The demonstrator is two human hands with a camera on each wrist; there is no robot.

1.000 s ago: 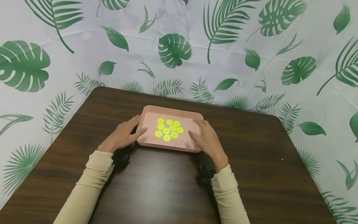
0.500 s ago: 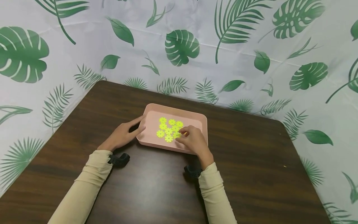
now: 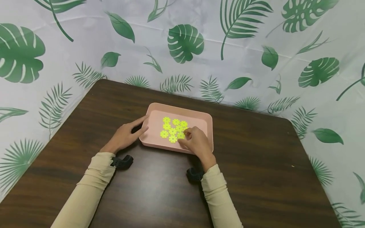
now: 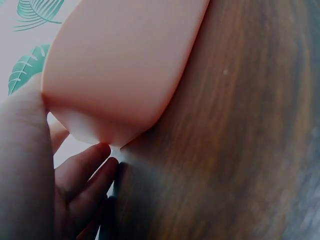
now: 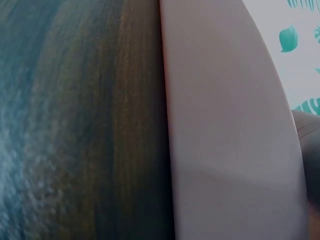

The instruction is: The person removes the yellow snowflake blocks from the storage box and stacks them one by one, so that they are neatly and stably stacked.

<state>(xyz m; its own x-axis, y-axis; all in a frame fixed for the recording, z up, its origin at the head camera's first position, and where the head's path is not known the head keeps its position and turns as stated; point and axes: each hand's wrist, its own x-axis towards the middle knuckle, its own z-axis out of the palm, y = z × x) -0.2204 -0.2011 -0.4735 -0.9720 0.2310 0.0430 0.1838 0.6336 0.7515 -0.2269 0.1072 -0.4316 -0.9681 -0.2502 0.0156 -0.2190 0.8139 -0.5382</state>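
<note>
A shallow pink tray [image 3: 154, 139] holds several flat, bright yellow notched discs [image 3: 172, 139], like interlocking building discs. My left hand [image 3: 124, 136] holds the tray's left end, thumb over the rim and fingers against the outer wall. The left wrist view shows those fingers [image 4: 82, 172] under the tray's corner. Over the right part of the tray, my right hand [image 3: 198, 142] has its thumb and forefinger curled round a yellow disc at the right of the cluster, mostly hidden by the fingers. The right wrist view shows mainly the tray's outer wall [image 5: 225, 125].
The tray lies on a dark wood-grain table [image 3: 256, 164], toward its far side. A white cloth with green leaf prints [image 3: 137, 44] hangs behind and at the sides. Black wrist cameras [image 3: 122, 162] sit below both hands.
My right hand has left the tray's right end, moved left over the discs and curled its fingers at the rightmost ones. My left hand stays on the tray. The head view has shifted slightly.
</note>
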